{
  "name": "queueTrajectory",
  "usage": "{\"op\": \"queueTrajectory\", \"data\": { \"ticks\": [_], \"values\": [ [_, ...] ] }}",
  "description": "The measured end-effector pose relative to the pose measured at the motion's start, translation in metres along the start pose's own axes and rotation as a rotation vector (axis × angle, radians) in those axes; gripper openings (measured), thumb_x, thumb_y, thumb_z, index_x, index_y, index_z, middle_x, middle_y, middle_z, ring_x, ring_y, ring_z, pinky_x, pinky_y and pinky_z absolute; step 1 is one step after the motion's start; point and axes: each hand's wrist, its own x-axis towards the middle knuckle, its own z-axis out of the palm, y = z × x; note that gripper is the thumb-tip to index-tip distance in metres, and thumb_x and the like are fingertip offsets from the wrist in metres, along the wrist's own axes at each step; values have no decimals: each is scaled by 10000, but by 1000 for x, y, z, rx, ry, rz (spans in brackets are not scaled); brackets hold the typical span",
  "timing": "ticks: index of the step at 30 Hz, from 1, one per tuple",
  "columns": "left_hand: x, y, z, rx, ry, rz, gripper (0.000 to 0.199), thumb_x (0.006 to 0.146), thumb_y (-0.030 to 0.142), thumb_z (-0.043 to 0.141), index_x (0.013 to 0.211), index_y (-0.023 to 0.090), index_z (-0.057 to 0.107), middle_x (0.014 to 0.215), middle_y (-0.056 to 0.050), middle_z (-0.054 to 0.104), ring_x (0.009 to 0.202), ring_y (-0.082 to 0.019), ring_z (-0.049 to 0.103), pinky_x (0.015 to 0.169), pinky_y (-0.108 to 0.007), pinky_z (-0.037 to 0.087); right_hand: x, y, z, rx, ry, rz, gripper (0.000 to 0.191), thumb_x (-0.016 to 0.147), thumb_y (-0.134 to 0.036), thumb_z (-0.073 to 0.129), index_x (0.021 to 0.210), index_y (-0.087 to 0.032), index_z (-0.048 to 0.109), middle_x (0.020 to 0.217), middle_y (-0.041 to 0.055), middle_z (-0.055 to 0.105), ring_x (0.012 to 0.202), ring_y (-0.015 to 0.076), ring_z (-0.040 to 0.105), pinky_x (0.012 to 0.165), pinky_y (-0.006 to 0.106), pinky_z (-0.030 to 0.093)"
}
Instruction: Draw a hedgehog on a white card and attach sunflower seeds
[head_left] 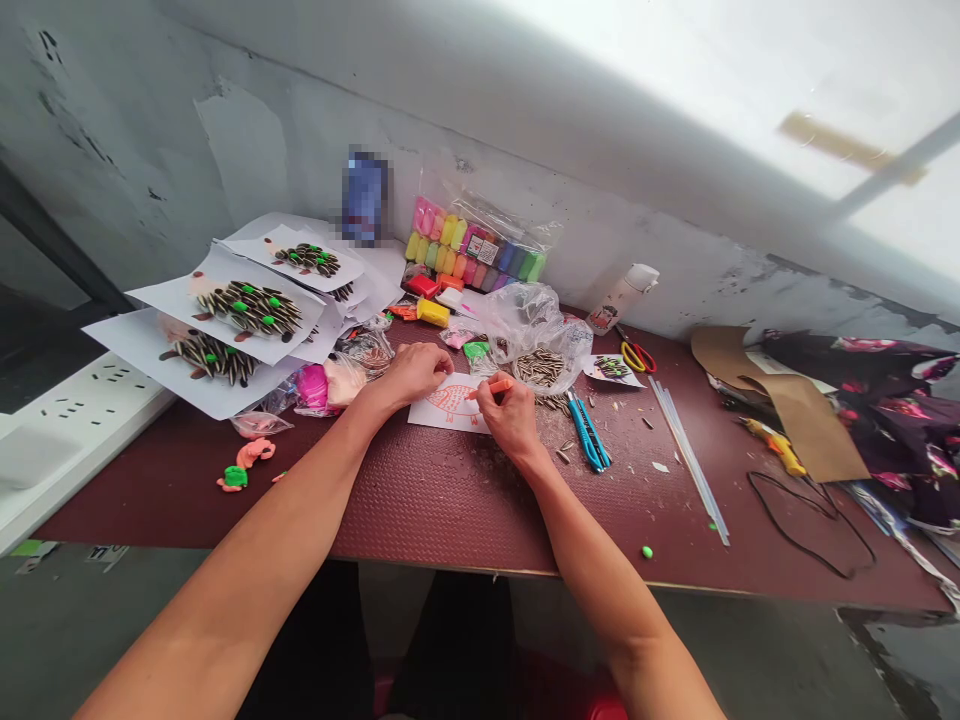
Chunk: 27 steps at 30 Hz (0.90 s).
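A small white sheet of paper [421, 412] lies on the table with an orange drawing of a rounded, spotted body with little feet. My right hand [511, 415] is closed around an orange marker [501, 385], its tip at the drawing's right side. My left hand [417, 372] has its fingers bent and holds the paper at its upper left edge. Just behind the right hand, striped sunflower seeds [541, 368] spill from a clear plastic bag [529, 320]. A teal utility knife [589, 432] lies to the right of that hand.
Stacked sheets with seed hedgehogs [251, 310] lie at the left, near a white power strip [67, 420]. Colourful clay packs [480, 245] lean on the wall. Rightward are a white bottle [622, 298], scissors [637, 354], glue sticks [691, 460] and a yellow glue gun [780, 447] with its cord.
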Motion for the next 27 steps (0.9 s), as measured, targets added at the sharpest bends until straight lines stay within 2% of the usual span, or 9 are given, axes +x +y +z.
{"op": "queueTrajectory", "data": {
  "ticks": [5, 10, 27],
  "values": [
    [-1, 1, -1, 16, -9, -2, 319, 863, 200, 541, 1038, 223, 807, 1121, -79, 794, 1082, -289, 701, 961, -414, 494, -1, 0, -1, 9, 9, 1, 285, 869, -352, 514, 616, -221, 517, 551, -23, 546, 506, 113, 444, 545, 248, 345],
    [-1, 2, -1, 14, -8, -2, 324, 853, 185, 547, 1037, 222, 811, 1102, -78, 797, 1078, -288, 700, 943, -403, 495, 0, -1, -1, 3, 49, -16, 282, 851, -355, 508, 602, -230, 467, 528, -39, 488, 495, 106, 414, 538, 249, 329],
    [0, 0, 2, 14, 19, 5, 311, 840, 193, 556, 1009, 238, 814, 1073, -59, 806, 1055, -282, 707, 926, -389, 498, -2, -2, 2, -13, -6, -5, 279, 863, -323, 514, 605, -219, 510, 543, -24, 546, 491, 106, 429, 539, 248, 326]
  ]
}}
